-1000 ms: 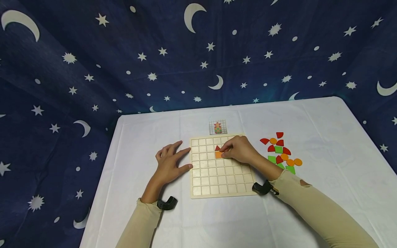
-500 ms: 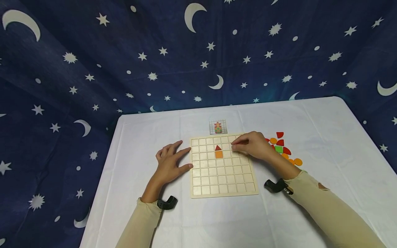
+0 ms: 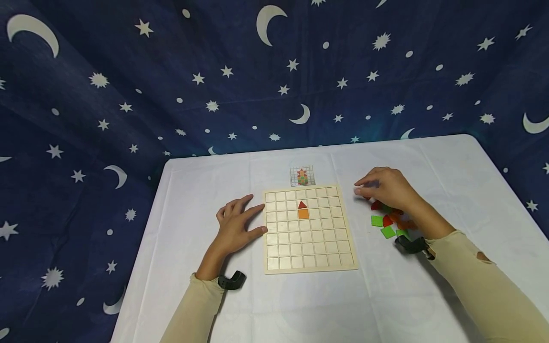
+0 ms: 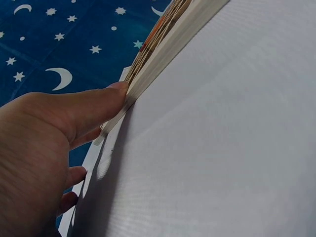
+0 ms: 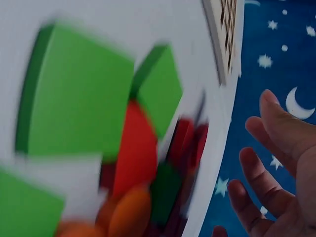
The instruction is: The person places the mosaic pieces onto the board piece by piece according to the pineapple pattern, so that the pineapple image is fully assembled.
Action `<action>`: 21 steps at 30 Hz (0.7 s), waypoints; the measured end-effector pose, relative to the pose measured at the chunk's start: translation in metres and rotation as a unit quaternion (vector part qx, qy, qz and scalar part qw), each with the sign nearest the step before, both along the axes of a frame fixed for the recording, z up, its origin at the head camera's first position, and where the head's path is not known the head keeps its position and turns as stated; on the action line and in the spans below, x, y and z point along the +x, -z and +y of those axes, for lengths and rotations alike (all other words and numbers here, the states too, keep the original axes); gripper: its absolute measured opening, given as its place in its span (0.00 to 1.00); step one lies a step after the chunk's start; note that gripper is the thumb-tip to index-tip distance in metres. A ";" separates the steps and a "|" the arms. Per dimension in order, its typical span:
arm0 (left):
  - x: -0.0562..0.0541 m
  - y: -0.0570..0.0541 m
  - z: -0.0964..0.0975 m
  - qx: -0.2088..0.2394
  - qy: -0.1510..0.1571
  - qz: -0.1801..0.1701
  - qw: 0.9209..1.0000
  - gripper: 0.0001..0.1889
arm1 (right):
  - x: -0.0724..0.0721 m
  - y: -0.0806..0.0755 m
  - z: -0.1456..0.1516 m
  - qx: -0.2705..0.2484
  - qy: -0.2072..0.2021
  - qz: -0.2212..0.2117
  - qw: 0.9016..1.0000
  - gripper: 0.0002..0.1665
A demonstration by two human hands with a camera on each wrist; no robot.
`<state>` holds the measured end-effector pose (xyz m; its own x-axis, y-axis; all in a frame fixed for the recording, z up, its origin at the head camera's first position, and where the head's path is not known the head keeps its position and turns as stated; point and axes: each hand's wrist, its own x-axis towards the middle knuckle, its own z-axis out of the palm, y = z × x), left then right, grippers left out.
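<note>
My left hand lies with spread fingers at the left side of a wooden grid board; thumb and index fingertips touch its edge. In the left wrist view the thumb presses against the board's rim. A red triangle sits in one cell, directly above an orange square. Over the loose pieces right of the board is my right hand, hiding some of them. Its fingers are bent loosely and apart, with nothing between them in the right wrist view. Below it are green squares and a red quarter circle.
Behind the board lies a small pattern card with a coloured figure on a grid. Orange discs lie among the loose pieces. A white cloth covers the table; a dark blue star-printed curtain hangs behind it.
My right hand has left the orange square on the board and moved right, over the loose pieces. The left hand stays at the board's edge.
</note>
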<state>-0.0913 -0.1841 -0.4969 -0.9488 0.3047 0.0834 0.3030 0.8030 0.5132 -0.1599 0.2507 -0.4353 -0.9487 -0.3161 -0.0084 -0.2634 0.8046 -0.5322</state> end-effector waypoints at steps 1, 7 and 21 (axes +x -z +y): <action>0.000 0.000 0.000 0.000 0.000 0.000 1.000 0.34 | -0.001 0.000 0.004 0.010 0.002 -0.002 1.000 0.16; 0.000 0.000 0.000 -0.001 0.000 0.000 1.000 0.34 | -0.008 0.004 0.020 0.065 0.004 -0.029 0.997 0.17; 0.002 -0.003 0.001 -0.004 -0.002 0.004 1.000 0.34 | -0.006 0.010 0.018 0.092 0.003 -0.037 0.995 0.12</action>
